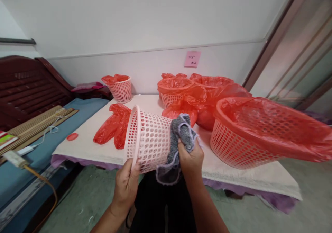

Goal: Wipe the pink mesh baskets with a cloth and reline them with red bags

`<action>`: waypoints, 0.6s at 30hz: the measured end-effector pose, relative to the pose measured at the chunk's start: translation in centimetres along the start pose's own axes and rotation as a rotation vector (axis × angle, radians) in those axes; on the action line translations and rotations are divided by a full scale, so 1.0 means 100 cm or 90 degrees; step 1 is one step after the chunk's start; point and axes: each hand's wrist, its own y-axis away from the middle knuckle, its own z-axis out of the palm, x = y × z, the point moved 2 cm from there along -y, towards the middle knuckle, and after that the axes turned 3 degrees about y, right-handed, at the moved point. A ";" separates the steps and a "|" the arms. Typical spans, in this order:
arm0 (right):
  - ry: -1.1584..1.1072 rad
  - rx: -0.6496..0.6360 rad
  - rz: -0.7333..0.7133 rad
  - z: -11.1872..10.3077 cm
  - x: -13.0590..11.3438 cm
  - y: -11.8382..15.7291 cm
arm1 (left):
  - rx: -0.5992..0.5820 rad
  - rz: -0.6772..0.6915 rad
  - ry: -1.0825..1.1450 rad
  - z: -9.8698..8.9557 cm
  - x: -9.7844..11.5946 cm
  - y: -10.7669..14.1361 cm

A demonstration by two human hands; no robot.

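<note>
My left hand grips the rim of an empty pink plastic mesh basket, held on its side with the opening facing left. My right hand clutches a grey cloth pressed against the basket's bottom end; part of the cloth hangs down below the hand. Both are held in front of a low table covered in a cream cloth.
On the table lie loose red plastic bags, a large basket lined in red at right, lined baskets behind, and a small one at back left. A blue-covered bench with a cable stands left.
</note>
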 end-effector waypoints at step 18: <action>0.136 -0.119 -0.239 0.015 -0.014 0.048 | 0.183 -0.202 0.346 -0.009 0.035 -0.009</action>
